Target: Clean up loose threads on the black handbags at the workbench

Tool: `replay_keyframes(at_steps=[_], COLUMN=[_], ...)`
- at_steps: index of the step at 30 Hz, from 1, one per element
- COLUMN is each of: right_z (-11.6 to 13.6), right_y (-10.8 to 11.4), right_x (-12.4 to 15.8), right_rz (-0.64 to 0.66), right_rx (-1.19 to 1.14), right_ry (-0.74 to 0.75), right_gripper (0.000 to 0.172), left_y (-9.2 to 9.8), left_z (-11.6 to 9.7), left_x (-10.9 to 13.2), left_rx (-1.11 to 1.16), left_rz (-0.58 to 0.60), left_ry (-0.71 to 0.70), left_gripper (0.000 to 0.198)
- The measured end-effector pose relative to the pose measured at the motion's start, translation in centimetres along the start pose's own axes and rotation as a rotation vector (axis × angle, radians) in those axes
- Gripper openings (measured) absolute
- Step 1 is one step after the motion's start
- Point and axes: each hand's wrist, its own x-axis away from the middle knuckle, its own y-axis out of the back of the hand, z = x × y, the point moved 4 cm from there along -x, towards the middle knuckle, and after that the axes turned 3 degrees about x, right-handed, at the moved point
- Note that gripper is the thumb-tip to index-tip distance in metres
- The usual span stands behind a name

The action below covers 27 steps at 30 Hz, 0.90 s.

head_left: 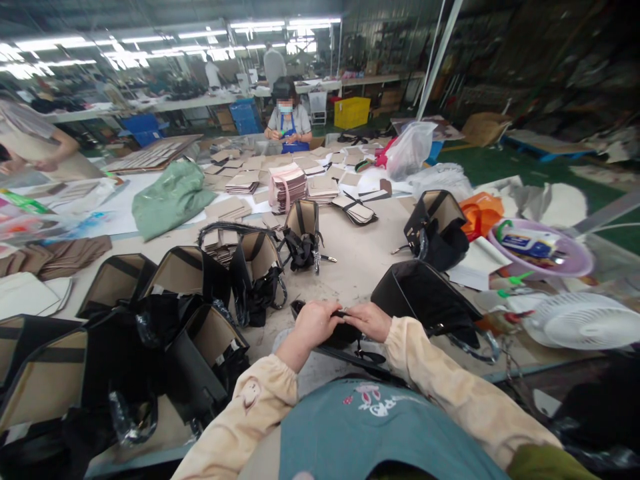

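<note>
In the head view a black handbag [341, 335] lies on the table close to my body. My left hand [316, 323] is closed on its upper edge, fingers bent over the black material. Right beside it, my right hand [371, 321] pinches the same edge, and the fingertips of both hands nearly meet. A dark strap [370, 357] hangs below my right hand. To the right stands another black handbag [420, 297], its mouth open. At the left, an open handbag with a beige lining [213, 340] stands among several similar ones.
A purple basin [575, 263] and a white fan [590, 320] stand at the right. Stacked beige pieces [287, 190] and a green plastic bag [173, 198] lie farther back. A co-worker [289, 123] sits across the table; another person [40, 140] stands at far left.
</note>
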Motion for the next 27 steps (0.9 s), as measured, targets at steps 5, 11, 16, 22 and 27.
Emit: replay_keyframes(at_steps=[5,11,16,22,27], right_z=[-0.7,-1.4,-0.3,-0.2,-0.3], right_y=[-0.1,0.8,1.0,0.4,0.5], right_x=[0.6,1.9,1.8,1.8,1.8], right_rz=[-0.047,-0.243,-0.274,-0.207,-0.169], right_rx=[-0.047,-0.161,-0.051,-0.047,-0.058], right_ry=[0.008,-0.115,-0.079,-0.028,-0.009], right_gripper=[0.031,0.034,0.026,0.030,0.036], left_y=[-0.2,-0.2,0.0,0.1,-0.5], left_z=[0.0,-0.2,-0.4,-0.7,-0.8], left_x=[-0.5,-0.9,-1.1,-0.9,-1.1], left_rx=[-0.037,-0.074,-0.101,-0.053,-0.107], left_rz=[0.022,0.016,0.007,0.034,0.048], left_ry=[-0.009,0.024,-0.008,-0.120,-0.101], left_gripper=[0.022,0.026,0.022,0.021,0.021])
